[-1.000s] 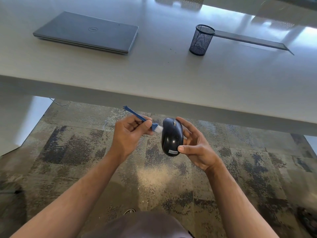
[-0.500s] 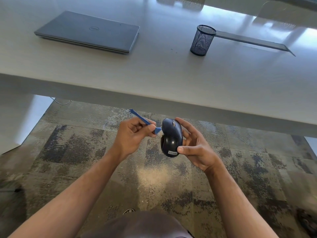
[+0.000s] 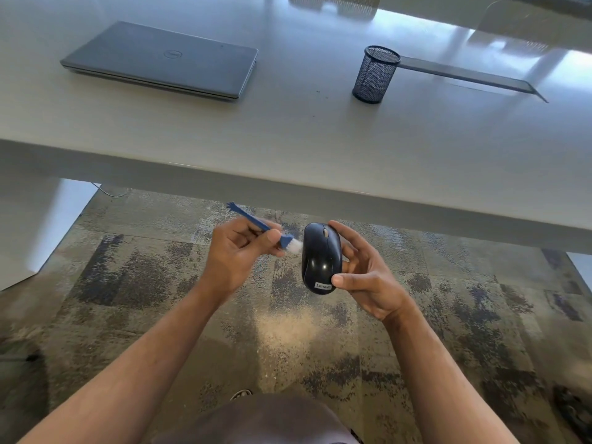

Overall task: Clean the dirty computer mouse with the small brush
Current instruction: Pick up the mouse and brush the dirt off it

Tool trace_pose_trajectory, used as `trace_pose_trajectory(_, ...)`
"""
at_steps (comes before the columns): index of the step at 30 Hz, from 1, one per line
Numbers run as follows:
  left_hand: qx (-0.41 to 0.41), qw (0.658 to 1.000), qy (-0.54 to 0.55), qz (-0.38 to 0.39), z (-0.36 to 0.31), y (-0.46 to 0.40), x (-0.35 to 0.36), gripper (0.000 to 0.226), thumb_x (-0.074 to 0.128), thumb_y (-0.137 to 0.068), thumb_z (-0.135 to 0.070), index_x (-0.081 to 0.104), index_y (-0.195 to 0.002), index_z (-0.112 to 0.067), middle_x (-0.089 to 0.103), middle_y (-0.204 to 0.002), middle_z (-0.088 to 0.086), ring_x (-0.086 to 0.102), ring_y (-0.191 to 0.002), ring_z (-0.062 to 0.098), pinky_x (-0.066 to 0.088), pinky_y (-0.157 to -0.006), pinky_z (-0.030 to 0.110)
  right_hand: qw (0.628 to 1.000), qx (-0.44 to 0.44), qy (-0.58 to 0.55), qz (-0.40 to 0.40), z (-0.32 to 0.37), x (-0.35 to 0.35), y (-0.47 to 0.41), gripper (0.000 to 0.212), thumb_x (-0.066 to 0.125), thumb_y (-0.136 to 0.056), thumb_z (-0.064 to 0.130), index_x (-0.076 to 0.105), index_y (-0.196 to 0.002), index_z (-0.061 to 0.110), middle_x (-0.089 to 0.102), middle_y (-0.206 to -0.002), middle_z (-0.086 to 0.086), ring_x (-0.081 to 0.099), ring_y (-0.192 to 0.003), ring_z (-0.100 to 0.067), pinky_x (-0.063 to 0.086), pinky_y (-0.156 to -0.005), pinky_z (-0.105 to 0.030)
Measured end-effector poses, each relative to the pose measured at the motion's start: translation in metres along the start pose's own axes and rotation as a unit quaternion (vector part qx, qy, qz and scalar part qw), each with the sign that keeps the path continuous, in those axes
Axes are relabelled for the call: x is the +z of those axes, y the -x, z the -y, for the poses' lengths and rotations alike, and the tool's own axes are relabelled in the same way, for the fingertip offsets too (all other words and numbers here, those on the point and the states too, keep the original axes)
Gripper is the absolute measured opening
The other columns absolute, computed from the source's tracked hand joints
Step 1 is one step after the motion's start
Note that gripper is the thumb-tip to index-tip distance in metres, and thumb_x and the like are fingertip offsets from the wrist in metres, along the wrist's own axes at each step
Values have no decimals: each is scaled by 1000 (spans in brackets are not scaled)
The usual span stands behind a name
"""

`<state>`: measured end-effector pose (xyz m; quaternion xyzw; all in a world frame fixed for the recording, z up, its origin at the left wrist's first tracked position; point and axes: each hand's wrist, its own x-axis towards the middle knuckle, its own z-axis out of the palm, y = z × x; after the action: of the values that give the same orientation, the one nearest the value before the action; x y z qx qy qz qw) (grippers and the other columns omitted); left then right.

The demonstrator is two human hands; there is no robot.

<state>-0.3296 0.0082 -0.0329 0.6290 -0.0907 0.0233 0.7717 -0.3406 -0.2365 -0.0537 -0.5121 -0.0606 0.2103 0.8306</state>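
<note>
A black mesh pen cup [image 3: 375, 74] stands upright on the desk [image 3: 320, 136], right of a closed laptop [image 3: 166, 60]; what it contains cannot be told. Below the desk edge, above the carpet [image 3: 134, 283], the right hand [image 3: 368, 277] holds the black mouse [image 3: 321, 257] top side up, thumb on its near end, fingers curled around its right side. The left hand [image 3: 238, 251] pinches the blue brush [image 3: 266, 228] by its handle. The white bristles lie just beside the mouse's left edge; contact cannot be confirmed.
</note>
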Motion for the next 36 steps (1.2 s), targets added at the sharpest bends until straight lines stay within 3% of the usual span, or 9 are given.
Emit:
trace_pose_trajectory(4,8,990,-19,141,-5,10,-8,11,69,-84,1,71,-95,2,73,-81,16,70,-68,35,60,-66,42,1000,0,8,-7,2,2,-2,96,86,-59,-7,48,-145,15,52,-146,-21,67,-113,-34,59,-91,-47)
trace_pose_trajectory(6,9,985,-43,169,-5,12,-7,13,69,-83,3,71,-95,0,74,-81,15,71,-69,34,60,-66,42,1000,0,8,-7,2,4,-3,97,86,-58,-7,48,-145,14,53,-144,-21,69,-109,-33,60,-89,-45)
trace_pose_trajectory(11,17,990,-90,103,-8,7,3,14,70,-80,-11,72,-94,-11,75,-81,9,72,-68,27,60,-70,37,1000,3,8,-7,0,8,-3,94,79,-61,-10,46,-146,13,55,-143,-19,68,-111,-34,59,-91,-48)
trace_pose_trajectory(15,9,990,-133,46,-10,-3,6,11,72,-81,-13,72,-89,-20,76,-80,-5,72,-64,17,59,-66,29,1000,5,5,5,-3,7,-2,104,92,-57,-4,43,-148,11,56,-142,-20,69,-108,-33,59,-90,-47)
trace_pose_trajectory(21,-9,976,-213,-41,-8,-16,16,8,71,-87,-17,70,-91,-24,74,-80,-7,72,-71,11,58,-67,23,1000,10,14,1,-5,7,1,95,77,-62,-11,44,-148,11,56,-141,-18,69,-107,-32,59,-90,-48)
trace_pose_trajectory(26,-9,971,-227,-79,-7,-17,13,12,71,-88,-20,67,-88,-32,74,-80,-6,72,-72,11,61,-70,31,1000,12,17,4,-6,7,2,95,76,-63,-12,43,-149,11,58,-139,-17,67,-110,-34,58,-92,-51)
trace_pose_trajectory(29,-11,983,-176,-41,-12,-10,8,9,71,-86,-14,70,-90,-23,75,-78,-4,72,-67,17,61,-67,36,1000,12,20,0,-6,5,2,95,77,-62,-11,44,-149,12,55,-142,-19,66,-112,-36,56,-94,-53)
trace_pose_trajectory(33,23,983,-155,97,-24,3,0,12,70,-83,-16,72,-92,-9,74,-77,3,67,-58,20,58,-59,35,1000,8,23,0,-4,5,1,99,83,-61,-10,42,-149,11,53,-145,-22,68,-109,-35,59,-90,-48)
trace_pose_trajectory(36,16,967,-190,170,-31,9,2,11,72,-82,-14,73,-92,-8,73,-78,3,66,-60,11,54,-59,24,1000,11,29,0,-4,5,-1,101,86,-61,-8,41,-150,11,50,-147,-24,68,-109,-36,59,-89,-47)
